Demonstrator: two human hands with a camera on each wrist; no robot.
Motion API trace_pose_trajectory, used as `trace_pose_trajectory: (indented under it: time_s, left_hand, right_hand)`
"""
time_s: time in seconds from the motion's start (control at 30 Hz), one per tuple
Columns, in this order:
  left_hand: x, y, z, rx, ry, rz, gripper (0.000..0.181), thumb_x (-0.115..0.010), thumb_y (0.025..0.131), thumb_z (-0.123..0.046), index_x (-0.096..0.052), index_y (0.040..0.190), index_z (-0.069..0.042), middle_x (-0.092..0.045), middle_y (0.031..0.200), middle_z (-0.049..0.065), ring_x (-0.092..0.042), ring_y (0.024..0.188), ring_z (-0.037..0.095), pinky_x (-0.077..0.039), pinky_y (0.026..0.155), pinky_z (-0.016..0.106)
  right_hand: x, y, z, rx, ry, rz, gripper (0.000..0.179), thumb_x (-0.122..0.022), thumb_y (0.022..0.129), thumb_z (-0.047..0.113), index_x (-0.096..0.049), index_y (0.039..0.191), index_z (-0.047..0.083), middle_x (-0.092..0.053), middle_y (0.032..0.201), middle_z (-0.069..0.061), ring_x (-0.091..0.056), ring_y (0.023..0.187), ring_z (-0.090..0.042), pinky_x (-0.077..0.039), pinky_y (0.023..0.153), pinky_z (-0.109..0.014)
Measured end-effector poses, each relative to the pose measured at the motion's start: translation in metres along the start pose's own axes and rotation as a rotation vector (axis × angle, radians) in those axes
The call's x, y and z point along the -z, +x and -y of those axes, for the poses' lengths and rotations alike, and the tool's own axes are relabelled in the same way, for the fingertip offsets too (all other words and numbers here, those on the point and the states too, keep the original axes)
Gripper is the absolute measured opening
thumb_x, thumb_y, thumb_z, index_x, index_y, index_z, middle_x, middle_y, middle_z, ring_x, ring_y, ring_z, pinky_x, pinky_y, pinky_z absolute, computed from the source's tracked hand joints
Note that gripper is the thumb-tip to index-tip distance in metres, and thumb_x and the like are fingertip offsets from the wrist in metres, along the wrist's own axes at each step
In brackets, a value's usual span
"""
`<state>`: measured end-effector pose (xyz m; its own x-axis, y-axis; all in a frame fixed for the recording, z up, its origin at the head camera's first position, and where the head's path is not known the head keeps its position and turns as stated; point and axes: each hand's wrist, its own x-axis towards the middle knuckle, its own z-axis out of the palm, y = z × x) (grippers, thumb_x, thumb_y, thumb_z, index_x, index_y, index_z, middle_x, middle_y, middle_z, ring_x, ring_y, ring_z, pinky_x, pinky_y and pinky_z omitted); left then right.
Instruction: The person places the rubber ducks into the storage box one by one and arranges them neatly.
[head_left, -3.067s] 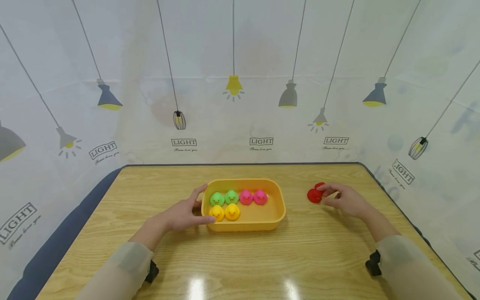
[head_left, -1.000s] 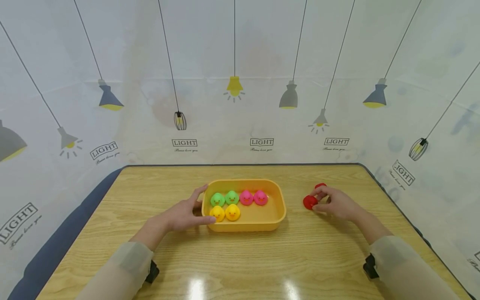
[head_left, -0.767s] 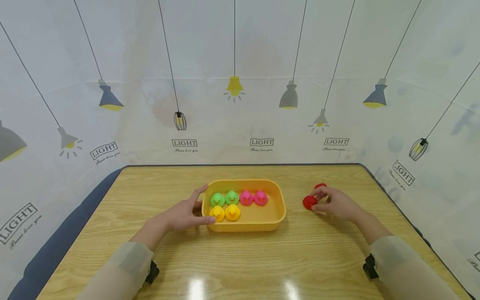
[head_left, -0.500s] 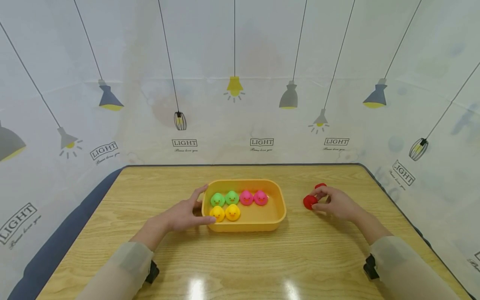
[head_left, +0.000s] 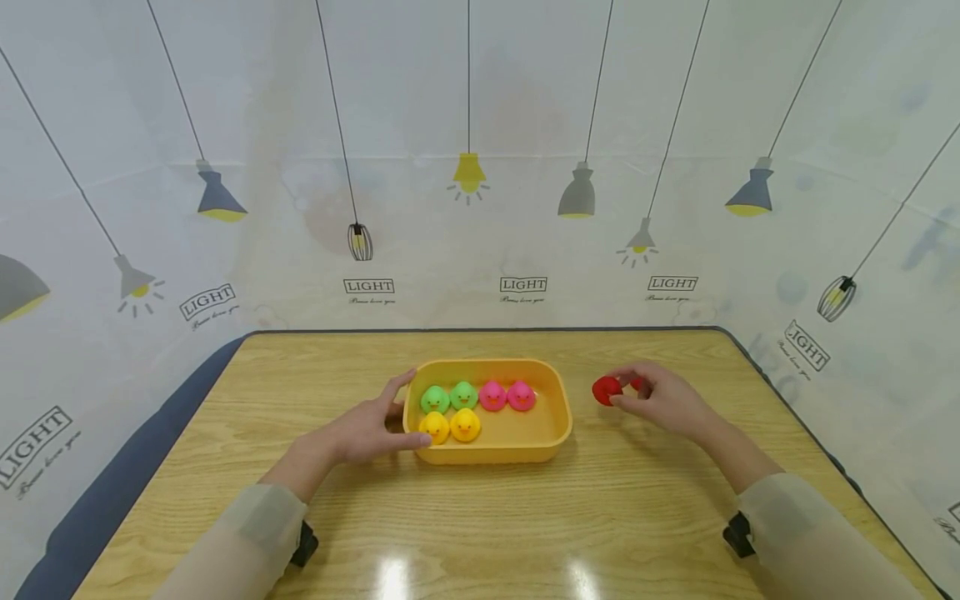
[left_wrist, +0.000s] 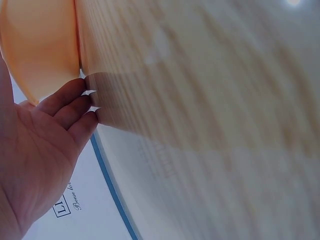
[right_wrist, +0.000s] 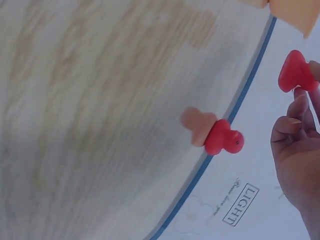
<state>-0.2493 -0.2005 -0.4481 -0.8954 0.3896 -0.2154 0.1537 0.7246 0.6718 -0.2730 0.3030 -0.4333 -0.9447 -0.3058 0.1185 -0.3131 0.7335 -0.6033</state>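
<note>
Lifted off the table, a red toy duck (head_left: 606,391) is pinched between the thumb and fingers of my right hand (head_left: 670,401); the right wrist view shows this duck (right_wrist: 294,74) tilted, its base turned away from the hand. A second red duck (right_wrist: 220,138) sits on the tabletop and is mostly covered by my hand in the head view. My left hand (head_left: 363,427) holds the left end of a yellow plastic box (head_left: 525,454), thumb over the front rim, fingers against the end wall. Inside are two green ducks (head_left: 463,394), two pink ducks (head_left: 492,396) and two yellow ducks (head_left: 466,425).
The box stands mid-table on a wood-grain table (head_left: 480,517) with a dark edge. A white curtain (head_left: 480,242) printed with lamps hangs behind and at both sides. In the box, bare floor (head_left: 517,427) shows at front right.
My right hand first gripped one of two red ducks, brought it slightly forward and left, then raised it farther left toward the box. The left hand and box have stayed in place.
</note>
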Motion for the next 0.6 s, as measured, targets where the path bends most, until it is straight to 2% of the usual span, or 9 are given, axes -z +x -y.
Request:
trace_pose_trajectory:
  time_s: [0.33,0.6]
  left_hand:
    - [-0.001,0.002,0.001,0.006,0.014,-0.003,0.119,-0.077,0.091,-0.074,-0.001,0.176,-0.040,-0.053,0.169,0.014,-0.045,0.158,0.046,-0.030,0.130,0.071]
    - [-0.002,0.003,0.002,0.012,0.007,-0.005,0.118,-0.077,0.091,-0.073,-0.001,0.176,-0.042,-0.053,0.168,0.016,-0.046,0.158,0.046,-0.030,0.130,0.071]
  right_hand:
    - [-0.009,0.004,0.037,0.141,0.059,-0.089,0.035,-0.085,0.098,0.021,-0.076,0.130,0.009,-0.073,0.109,-0.009,-0.054,0.072,-0.013,-0.047,0.060,-0.025]
    - [-0.019,0.009,0.060,0.169,0.094,-0.066,0.033,-0.086,0.097,0.021,-0.077,0.128,0.012,-0.071,0.111,-0.008,-0.055,0.076,-0.014,-0.047,0.062,-0.024]
